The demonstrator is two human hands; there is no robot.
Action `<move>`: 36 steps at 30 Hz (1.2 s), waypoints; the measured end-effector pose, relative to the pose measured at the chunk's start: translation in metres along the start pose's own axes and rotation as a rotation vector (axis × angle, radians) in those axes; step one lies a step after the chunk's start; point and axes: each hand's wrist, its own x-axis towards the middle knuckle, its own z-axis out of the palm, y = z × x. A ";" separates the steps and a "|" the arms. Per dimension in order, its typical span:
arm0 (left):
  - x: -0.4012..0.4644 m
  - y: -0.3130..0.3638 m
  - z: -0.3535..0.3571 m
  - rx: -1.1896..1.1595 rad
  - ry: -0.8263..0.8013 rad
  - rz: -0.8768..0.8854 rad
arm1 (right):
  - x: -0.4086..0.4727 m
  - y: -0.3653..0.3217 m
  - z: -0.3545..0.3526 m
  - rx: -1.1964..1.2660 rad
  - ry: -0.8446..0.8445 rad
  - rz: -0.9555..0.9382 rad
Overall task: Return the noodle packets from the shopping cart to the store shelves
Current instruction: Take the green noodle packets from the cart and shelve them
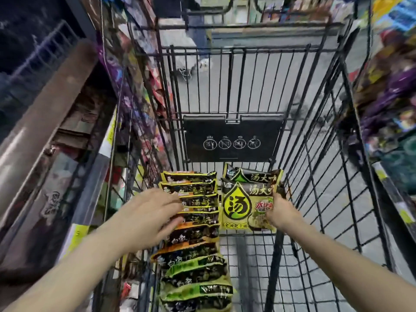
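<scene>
**cartwatcher:** ok so both arms reach down into the black wire shopping cart (319, 154). The left hand (146, 219) is spread fairly wide, fingers loosely extended and slightly bent, and the fingertips land on the row of black-and-yellow noodle packets (193, 224) that runs along the left side of the basket, standing on edge and overlapping like shingles. It touches the packets near the far-middle of the row; it doesn't look wrapped around any one of them.

**aisle9:** and the right one?

**cartwatcher:** the right hand (281, 212) grips the right edge of the flat yellow-green noodle packet with the big droplet logo (243, 206), fingers curled over that edge. That packet lies face up at the far end of the cart floor, just beside the row, and a second packet of the same green design (252, 175) sits behind it, partly covered and leaning on the cart's front wall.

**aisle9:** what's around the cart?

**cartwatcher:** a black plastic panel with four white round icons (233, 140) hangs on the front wall right above those two packets. The store shelves on the left (74, 136) sit close against the cart's side, with a brown slanted edge and blurry purple and red packs behind the wires. More shelves on the right (391, 104) hold purple and yellow bags, too smeared to read. Grey floor shows through the mesh.
</scene>
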 end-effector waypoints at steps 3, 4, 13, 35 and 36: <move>0.007 0.002 0.010 -0.031 -0.030 0.006 | 0.015 0.001 0.012 0.109 0.005 0.060; 0.009 0.002 0.013 -0.031 -0.040 0.002 | 0.023 0.003 0.017 0.160 0.007 0.072; 0.018 0.004 0.015 -0.034 -0.048 0.032 | 0.067 0.014 0.051 0.551 0.048 0.173; 0.094 0.034 0.033 -0.207 -0.237 -0.177 | -0.009 -0.010 -0.004 0.442 0.271 0.098; 0.097 0.034 0.038 -0.249 -0.257 -0.242 | -0.012 -0.012 -0.012 0.431 0.287 0.082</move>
